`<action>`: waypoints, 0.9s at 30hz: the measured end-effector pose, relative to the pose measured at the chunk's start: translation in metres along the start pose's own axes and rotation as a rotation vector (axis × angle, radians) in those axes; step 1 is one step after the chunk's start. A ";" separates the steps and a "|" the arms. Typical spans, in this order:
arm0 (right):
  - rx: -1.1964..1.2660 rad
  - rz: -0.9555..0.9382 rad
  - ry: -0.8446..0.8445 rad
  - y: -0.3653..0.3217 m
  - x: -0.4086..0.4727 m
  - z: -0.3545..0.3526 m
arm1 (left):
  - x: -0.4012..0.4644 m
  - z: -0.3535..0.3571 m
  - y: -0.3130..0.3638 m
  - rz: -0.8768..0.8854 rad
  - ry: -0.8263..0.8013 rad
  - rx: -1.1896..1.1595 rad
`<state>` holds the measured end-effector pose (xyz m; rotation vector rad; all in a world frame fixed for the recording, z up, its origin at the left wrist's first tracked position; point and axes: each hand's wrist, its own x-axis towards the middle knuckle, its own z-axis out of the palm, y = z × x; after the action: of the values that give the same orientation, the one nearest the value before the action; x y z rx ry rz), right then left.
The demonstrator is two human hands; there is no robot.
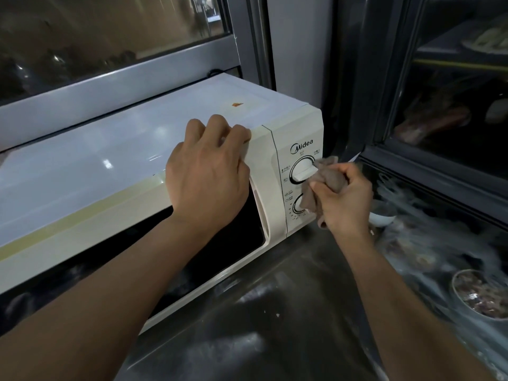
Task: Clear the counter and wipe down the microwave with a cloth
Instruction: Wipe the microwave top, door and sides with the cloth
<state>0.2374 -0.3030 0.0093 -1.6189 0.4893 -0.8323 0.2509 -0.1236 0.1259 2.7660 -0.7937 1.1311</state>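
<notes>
While L hand (209, 174) braces 1 microwave (90, 171), R hand (346, 199) rubs 1 cloth (328, 177) on 2 dials (302, 171).

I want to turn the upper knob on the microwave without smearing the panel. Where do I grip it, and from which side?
Pinch the raised bar across the upper knob, coming straight at the panel from the front. The bar stands out from the round face, so thumb and finger fit either side; the right hand with the cloth is already there.

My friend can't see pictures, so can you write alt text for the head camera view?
A person's right hand presses a brown cloth against the dials of a white microwave, while the left hand rests on its top front edge. The microwave sits on a dark counter, with a small white bowl to its right.
</notes>
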 end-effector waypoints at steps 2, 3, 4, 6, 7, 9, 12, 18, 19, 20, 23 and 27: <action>0.025 -0.008 0.013 0.006 -0.002 0.002 | 0.000 0.001 0.000 0.004 0.003 0.008; 0.038 -0.004 0.018 0.012 -0.003 0.003 | 0.000 0.001 0.000 0.007 0.006 0.011; 0.055 0.017 0.018 0.020 -0.003 0.002 | 0.000 0.001 0.000 0.008 0.005 0.010; 0.073 0.120 -0.005 0.039 -0.005 0.001 | 0.000 0.001 0.000 0.004 0.007 0.006; 0.064 0.178 -0.026 0.047 -0.008 0.000 | 0.000 0.000 0.000 0.003 0.007 0.008; 0.063 0.275 -0.064 0.059 -0.012 -0.002 | -0.001 0.000 0.001 0.003 0.010 0.014; 0.112 0.377 -0.054 0.062 -0.018 0.000 | 0.000 -0.001 0.002 0.000 0.009 0.007; 0.146 0.351 -0.039 0.049 -0.077 0.038 | 0.000 -0.001 0.002 -0.017 0.005 -0.010; 0.121 0.335 -0.047 0.051 -0.085 0.041 | 0.000 -0.001 0.002 -0.013 0.008 -0.007; 0.120 0.326 -0.058 0.052 -0.089 0.043 | 0.000 0.000 0.002 -0.010 0.011 -0.003; 0.075 0.256 -0.019 0.056 -0.084 0.041 | -0.001 0.001 0.000 -0.004 0.020 0.005; 0.163 0.284 0.104 0.059 -0.058 0.036 | -0.001 0.002 -0.001 0.007 0.033 0.003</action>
<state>0.2338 -0.2510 -0.0640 -1.3238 0.6895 -0.7237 0.2516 -0.1230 0.1240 2.7415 -0.8000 1.1762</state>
